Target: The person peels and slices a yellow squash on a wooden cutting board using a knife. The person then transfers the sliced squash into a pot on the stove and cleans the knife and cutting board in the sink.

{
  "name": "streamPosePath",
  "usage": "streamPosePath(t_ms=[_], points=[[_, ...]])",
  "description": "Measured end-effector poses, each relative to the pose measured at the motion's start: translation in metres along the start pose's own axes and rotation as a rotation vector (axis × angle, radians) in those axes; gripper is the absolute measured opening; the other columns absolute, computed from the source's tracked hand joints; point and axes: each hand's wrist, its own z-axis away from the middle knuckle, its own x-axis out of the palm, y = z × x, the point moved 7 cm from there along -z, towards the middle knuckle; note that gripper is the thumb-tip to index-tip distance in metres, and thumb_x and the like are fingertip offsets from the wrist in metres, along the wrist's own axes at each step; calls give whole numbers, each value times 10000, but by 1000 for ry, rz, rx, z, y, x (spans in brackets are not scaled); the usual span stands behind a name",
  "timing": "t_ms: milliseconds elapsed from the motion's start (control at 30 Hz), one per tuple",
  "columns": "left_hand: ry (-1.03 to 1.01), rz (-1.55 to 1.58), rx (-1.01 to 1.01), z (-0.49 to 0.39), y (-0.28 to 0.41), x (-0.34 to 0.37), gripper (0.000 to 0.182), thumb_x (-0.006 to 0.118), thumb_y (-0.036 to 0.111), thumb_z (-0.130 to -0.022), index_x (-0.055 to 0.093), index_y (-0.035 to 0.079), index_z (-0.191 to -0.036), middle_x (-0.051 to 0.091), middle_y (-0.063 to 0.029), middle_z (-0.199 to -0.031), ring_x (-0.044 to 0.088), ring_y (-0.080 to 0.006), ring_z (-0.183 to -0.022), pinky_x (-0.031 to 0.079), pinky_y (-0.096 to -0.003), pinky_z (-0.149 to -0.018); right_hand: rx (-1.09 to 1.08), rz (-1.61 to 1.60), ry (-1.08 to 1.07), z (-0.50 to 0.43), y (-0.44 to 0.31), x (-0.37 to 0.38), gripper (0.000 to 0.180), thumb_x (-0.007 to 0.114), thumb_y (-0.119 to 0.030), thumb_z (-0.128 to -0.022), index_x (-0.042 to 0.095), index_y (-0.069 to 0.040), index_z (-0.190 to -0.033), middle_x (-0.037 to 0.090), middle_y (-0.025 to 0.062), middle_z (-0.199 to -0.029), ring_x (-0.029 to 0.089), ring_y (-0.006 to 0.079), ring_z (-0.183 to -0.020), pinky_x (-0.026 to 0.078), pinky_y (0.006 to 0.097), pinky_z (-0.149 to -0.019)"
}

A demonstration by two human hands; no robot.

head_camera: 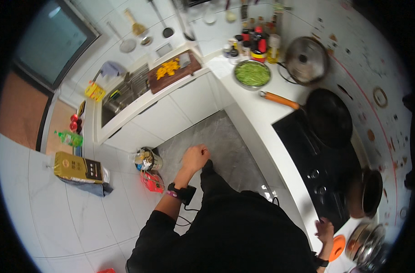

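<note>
My left hand (196, 157) hangs over the grey floor in front of me, its fingers curled together with nothing visible in them. At the lower right, my right hand (324, 230) is by the near edge of the black cooktop (313, 163), beside an orange round item (337, 248); its fingers are apart and no held thing shows. A black frying pan (328, 117) with an orange-brown handle rests at the cooktop's far end. Beyond it, a metal bowl (252, 85) holds shredded green vegetable (252, 73). Across the corner, chopped orange-yellow pieces (168, 68) and a cleaver (184, 59) lie on a wooden cutting board (175, 75).
A sink (117, 99) adjoins the board. Seasoning bottles (258, 44) and a glass-lidded pan (306, 60) stand along the wall. A brown pot (367, 192) and stacked metal cookware (364, 242) are at right. A filled bin (149, 159) and red bag (152, 181) sit on the floor.
</note>
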Motion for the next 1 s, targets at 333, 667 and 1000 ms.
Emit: streamPosePath(t_ms=[333, 667, 1000], points=[[-60, 112, 17, -163, -220, -84, 674, 736, 339, -810, 468, 8, -1333, 534, -247, -1284, 508, -408, -1186, 437, -447, -973, -790, 82, -102, -89, -611, 166, 343, 714, -138, -832, 638, 10, -1132, 659, 192, -890, 634, 306, -676, 518, 377, -647], [52, 3, 40, -361, -308, -183, 1129, 848, 427, -682, 185, 81, -1528, 351, -277, -1460, 428, -447, -1279, 390, -488, -1046, -974, -171, -106, -279, -958, 318, 338, 725, -169, -820, 628, 15, -1086, 649, 150, -833, 633, 294, -778, 507, 384, -707], [-109, -273, -288, -549, -358, -189, 1434, 968, 260, -475, 25, 335, -1552, 244, -272, -1495, 586, -465, -1078, 571, -479, -767, -759, 638, -197, -393, -1124, 424, 1339, 920, -315, -585, 4, -178, -1553, 304, 274, -1418, 637, 410, -997, 553, 439, -805]])
